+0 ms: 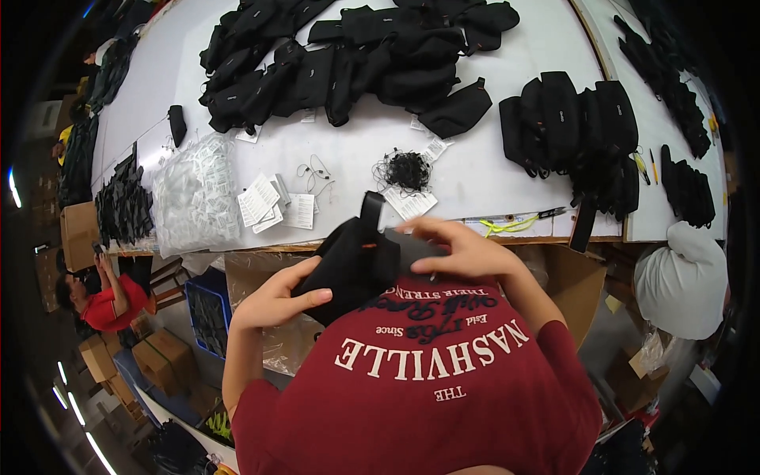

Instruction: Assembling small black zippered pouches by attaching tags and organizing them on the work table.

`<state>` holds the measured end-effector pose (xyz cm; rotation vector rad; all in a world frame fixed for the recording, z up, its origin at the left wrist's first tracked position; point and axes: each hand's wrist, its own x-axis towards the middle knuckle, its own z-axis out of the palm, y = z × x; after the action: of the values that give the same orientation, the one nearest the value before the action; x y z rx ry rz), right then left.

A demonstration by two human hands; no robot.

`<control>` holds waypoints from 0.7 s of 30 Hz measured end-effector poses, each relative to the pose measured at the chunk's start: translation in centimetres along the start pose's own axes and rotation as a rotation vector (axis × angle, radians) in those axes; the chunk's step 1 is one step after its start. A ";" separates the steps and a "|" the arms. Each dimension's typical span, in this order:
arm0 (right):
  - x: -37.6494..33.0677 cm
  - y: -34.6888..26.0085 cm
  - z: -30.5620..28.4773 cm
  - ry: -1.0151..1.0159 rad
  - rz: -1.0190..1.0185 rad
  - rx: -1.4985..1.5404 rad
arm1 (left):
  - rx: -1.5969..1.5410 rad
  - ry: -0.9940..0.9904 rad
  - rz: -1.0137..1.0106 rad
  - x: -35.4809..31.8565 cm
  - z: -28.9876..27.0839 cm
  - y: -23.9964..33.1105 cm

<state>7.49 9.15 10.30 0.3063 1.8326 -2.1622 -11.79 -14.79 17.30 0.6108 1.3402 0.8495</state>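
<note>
A black fabric pouch [340,273] with a strap loop standing up at its top is held before my chest, above the table's near edge. My left hand [281,297] grips its left side, with the thumb lying across the front. On the other side, my right hand [455,249] is curled around a dark grey flap or panel [408,252] beside the pouch; motion blurs this part. Whether that panel is joined to the pouch is hard to make out. A bundle of black cords [402,170] and white printed cards [265,202] lie just beyond my hands.
Black pouches [340,67] are heaped across the far table, with another stack [566,119] at right. A clear bag of white packets [196,194] and black straps [125,198] lie at left. Yellow-handled snips [522,222] rest near the edge. A person in red [119,297] is at far left.
</note>
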 end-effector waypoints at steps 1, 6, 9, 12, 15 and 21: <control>-0.2 -0.4 -0.4 0.077 -0.007 0.117 | -0.006 0.076 -0.003 -0.2 0.1 -0.7; -2.6 1.9 -4.2 0.148 0.144 0.187 | 0.312 0.236 -0.023 0.5 0.5 -1.5; -3.5 0.4 -6.1 0.386 0.040 0.297 | 0.576 0.449 0.084 2.0 1.9 -1.2; -2.9 1.5 -8.7 0.719 -0.232 0.290 | 0.604 0.411 0.003 3.9 2.0 -0.9; 0.1 3.8 -10.0 0.780 -0.486 1.120 | 0.588 0.186 0.086 5.6 2.3 -0.8; 6.0 4.4 -4.5 0.530 -0.209 1.290 | 0.651 -0.038 -0.039 7.3 2.8 1.1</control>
<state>3.27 12.41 3.41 1.0266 0.3022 -3.3356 -9.14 -7.99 14.34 1.0917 1.5900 0.3506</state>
